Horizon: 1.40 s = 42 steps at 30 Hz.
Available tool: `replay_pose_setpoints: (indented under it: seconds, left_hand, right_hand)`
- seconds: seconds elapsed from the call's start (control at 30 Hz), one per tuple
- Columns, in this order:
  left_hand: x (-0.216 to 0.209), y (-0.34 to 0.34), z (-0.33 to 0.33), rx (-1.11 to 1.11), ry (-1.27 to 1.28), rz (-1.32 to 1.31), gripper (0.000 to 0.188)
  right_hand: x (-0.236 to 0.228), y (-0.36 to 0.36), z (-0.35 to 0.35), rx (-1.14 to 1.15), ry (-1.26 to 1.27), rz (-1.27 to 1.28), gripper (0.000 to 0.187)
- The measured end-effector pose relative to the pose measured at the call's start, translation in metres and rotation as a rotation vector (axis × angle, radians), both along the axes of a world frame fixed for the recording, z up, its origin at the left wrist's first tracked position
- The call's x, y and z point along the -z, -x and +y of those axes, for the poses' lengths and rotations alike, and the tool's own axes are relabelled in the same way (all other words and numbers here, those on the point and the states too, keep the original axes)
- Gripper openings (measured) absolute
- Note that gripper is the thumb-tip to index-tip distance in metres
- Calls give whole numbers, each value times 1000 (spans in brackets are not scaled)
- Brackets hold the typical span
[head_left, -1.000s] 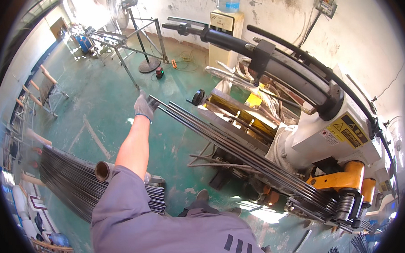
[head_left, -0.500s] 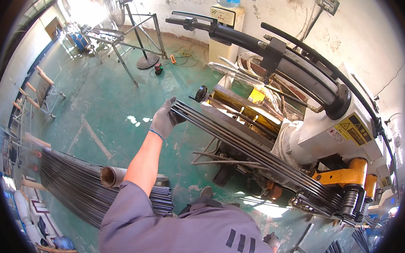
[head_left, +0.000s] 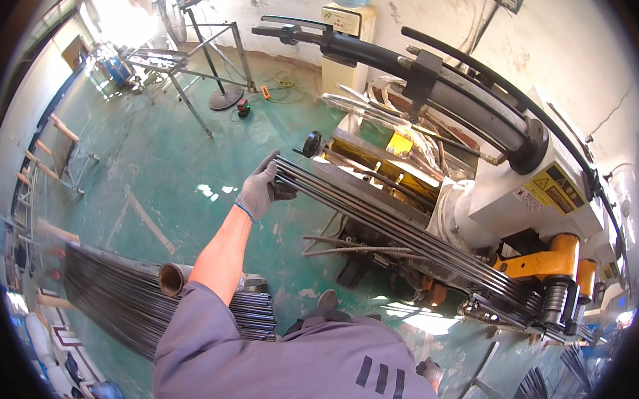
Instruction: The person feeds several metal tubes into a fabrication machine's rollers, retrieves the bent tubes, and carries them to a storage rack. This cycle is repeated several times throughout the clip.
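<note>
My left hand [head_left: 259, 190], in a pale grey knit glove with a blue cuff, is closed around the near-left ends of several long thin steel rods [head_left: 407, 236]. The rods slant down to the right along a machine [head_left: 505, 213], and their far ends pass in beside its orange arm [head_left: 550, 262] and a coil spring [head_left: 554, 307]. Low beside my body hangs my right hand [head_left: 430, 373], also gloved. It is partly covered by my shirt, its fingers look curled, and whether it holds anything is hidden.
A large stack of dark rods [head_left: 124, 293] lies on a rack to my left, beside an open-ended pipe [head_left: 173, 278]. More rod bundles [head_left: 533, 388] are at the lower right. Farther off stand a metal frame [head_left: 238, 53], a water dispenser [head_left: 348, 45] and cables [head_left: 286, 80].
The whole view has shifted slightly. My left hand keeps its grip on the rod ends, and the rods stay almost where they were. My right hand has moved up a little.
</note>
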<state>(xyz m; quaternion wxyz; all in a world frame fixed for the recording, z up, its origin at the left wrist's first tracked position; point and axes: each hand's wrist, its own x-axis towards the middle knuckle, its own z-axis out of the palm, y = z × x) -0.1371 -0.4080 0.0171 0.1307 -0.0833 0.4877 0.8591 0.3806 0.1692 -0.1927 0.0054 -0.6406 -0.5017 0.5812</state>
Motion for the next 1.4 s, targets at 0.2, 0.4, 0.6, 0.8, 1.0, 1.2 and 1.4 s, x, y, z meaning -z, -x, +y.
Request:
replay_pose_setpoints:
  seconds: [0.2,0.4,0.6,0.8,1.0,1.2,1.4]
  left_hand:
    - [1,-3,19,0,6,4,52]
    - [1,-4,-6,188,104,52,58]
    - [29,12,-3,-205,-134,72,55]
    - [105,-43,64,-484,-166,-213,53]
    - [216,-146,248,59,-57,-169,41]
    - [121,-162,424,417,1404,1000,30]
    - [129,-158,413,420,935,469,27]
  right_hand:
    - [-5,-8,5,-84,52,-41,20]
    - [-13,19,8,-39,26,19,29]
    - [-17,35,26,-71,71,-15,27]
    - [10,24,105,-98,128,-48,32]
    - [34,20,225,-217,182,-147,24]
    - [82,30,338,-590,-218,-246,18]
    - [37,69,318,-237,-109,16,23]
